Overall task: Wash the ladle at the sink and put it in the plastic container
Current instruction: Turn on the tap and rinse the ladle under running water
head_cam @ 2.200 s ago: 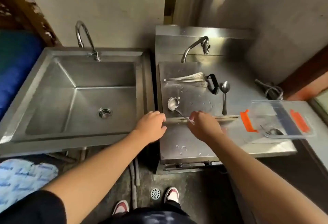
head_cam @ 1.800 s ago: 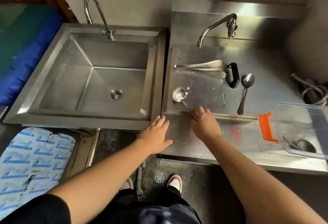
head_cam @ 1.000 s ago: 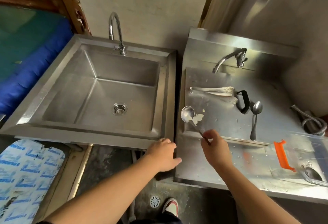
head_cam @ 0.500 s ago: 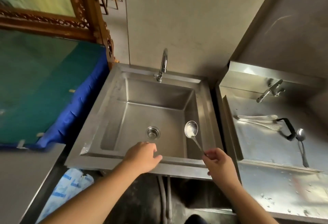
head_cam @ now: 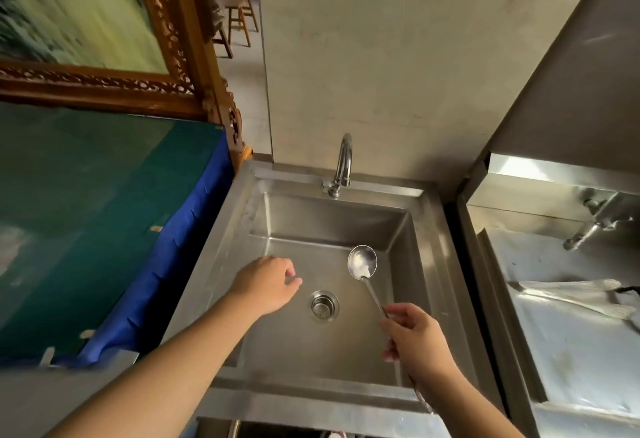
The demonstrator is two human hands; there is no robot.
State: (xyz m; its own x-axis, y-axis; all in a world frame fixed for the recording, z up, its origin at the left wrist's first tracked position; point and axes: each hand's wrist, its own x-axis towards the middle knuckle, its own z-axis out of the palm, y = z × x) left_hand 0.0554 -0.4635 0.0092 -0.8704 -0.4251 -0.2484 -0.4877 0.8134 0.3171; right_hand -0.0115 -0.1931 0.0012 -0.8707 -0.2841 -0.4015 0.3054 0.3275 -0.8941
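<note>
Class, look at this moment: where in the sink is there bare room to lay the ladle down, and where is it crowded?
Bare floor lies between the drain and the sink's back wall below the faucet. The near side is crowded: left hand and right hand holding the ladle flank the drain.

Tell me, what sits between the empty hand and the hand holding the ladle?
In the head view, only the sink's drain lies between left hand and right hand.

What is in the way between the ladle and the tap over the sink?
Nothing visible. The right hand holds the ladle over the sink, bowl up and short of the tap. The basin between them is bare except for the drain. The left hand hovers to the left, off that path. No water is running.
</note>
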